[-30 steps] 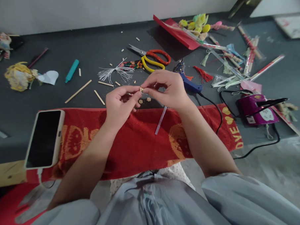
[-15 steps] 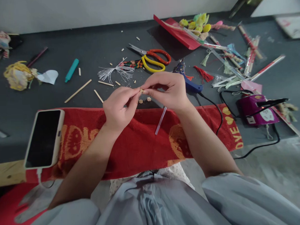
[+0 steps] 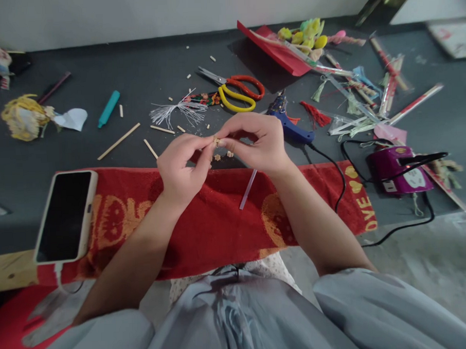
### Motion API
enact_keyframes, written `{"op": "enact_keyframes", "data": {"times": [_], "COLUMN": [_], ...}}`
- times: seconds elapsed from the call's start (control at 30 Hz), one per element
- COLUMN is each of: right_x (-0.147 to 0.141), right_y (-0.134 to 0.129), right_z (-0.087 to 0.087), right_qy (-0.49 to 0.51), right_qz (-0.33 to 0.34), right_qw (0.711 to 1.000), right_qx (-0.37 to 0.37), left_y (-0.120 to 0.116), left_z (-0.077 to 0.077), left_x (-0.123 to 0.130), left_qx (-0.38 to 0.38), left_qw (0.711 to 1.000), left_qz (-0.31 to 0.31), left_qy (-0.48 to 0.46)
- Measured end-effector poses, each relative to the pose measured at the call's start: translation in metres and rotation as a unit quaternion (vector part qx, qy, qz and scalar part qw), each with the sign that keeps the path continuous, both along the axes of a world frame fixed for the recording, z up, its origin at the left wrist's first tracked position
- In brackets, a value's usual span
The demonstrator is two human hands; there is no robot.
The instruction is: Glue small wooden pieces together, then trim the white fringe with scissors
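Note:
Fingertips of my left hand (image 3: pixel 184 164) and my right hand (image 3: pixel 257 142) meet over the table's near part. Both pinch a small tan wooden piece (image 3: pixel 216 142), mostly covered by the fingers; its exact shape is hard to make out. Just below the fingertips lie two similar flower-shaped pieces (image 3: pixel 217 157). Left of my left hand are short wooden sticks (image 3: pixel 119 141). A blue hot glue gun (image 3: pixel 292 125) rests right of my right hand, and a clear glue stick (image 3: pixel 248 189) lies on the red towel (image 3: pixel 219 221) beneath my wrists.
Scissors (image 3: pixel 237 94) and a bundle of white strands (image 3: pixel 178 112) lie beyond my hands. A phone (image 3: pixel 67 216) is at the left, near a teal marker (image 3: pixel 108 109). At the right sit a purple power adapter (image 3: pixel 398 170) with black cords and wrapped sticks (image 3: pixel 391 85).
Both hands have shifted very slightly left in view, still pinching the small wooden piece, which looks a little turned. The things on the table lie as before.

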State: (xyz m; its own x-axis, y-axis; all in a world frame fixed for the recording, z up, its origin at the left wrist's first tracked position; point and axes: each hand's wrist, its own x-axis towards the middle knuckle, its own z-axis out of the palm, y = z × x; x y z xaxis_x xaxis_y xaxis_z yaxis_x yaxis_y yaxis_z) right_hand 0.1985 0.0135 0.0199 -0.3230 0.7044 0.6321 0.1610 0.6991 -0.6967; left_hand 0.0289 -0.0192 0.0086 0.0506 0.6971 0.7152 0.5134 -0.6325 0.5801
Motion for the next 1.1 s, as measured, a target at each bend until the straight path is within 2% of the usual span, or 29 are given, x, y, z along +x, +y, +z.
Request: {"op": "enact_keyframes", "data": {"times": [0.1, 0.17, 0.37, 0.53, 0.63, 0.77, 0.93, 1.1], "right_x": [0.0005, 0.0011, 0.0016, 0.0023, 0.0026, 0.0013, 0.0002, 0.001], "right_y": [-0.0005, -0.0007, 0.0, 0.0013, 0.0014, 0.0006, 0.0001, 0.0015], "right_z": [0.0018, 0.0029, 0.0033, 0.0027, 0.0031, 0.0022, -0.0005, -0.0017], "right_qy": [0.005, 0.01, 0.027, 0.034, 0.037, 0.037, 0.008, -0.014], "right_qz": [0.002, 0.01, 0.034, 0.049, 0.061, 0.053, 0.002, -0.015], "right_qw": [1.0, 1.0, 0.999, 0.998, 0.997, 0.997, 0.999, 0.999], "right_qx": [-0.019, -0.027, -0.033, -0.036, -0.038, -0.052, -0.053, -0.031], "left_y": [-0.0005, 0.0003, 0.0033, 0.0039, 0.0037, 0.0038, 0.0065, 0.0077], "left_z": [0.0036, 0.0048, 0.0056, 0.0051, 0.0042, 0.0044, 0.0049, 0.0045], "left_x": [0.0013, 0.001, -0.0027, -0.0039, -0.0036, -0.0019, -0.0008, -0.0018], "left_qx": [-0.097, -0.122, -0.084, -0.051, -0.059, -0.14, -0.28, -0.327], "left_qw": [0.992, 0.985, 0.984, 0.989, 0.989, 0.978, 0.939, 0.92], "left_qz": [-0.023, -0.045, -0.086, -0.084, -0.08, -0.071, -0.063, -0.073], "left_qy": [-0.078, -0.113, -0.129, -0.107, -0.105, -0.134, -0.188, -0.203]}}
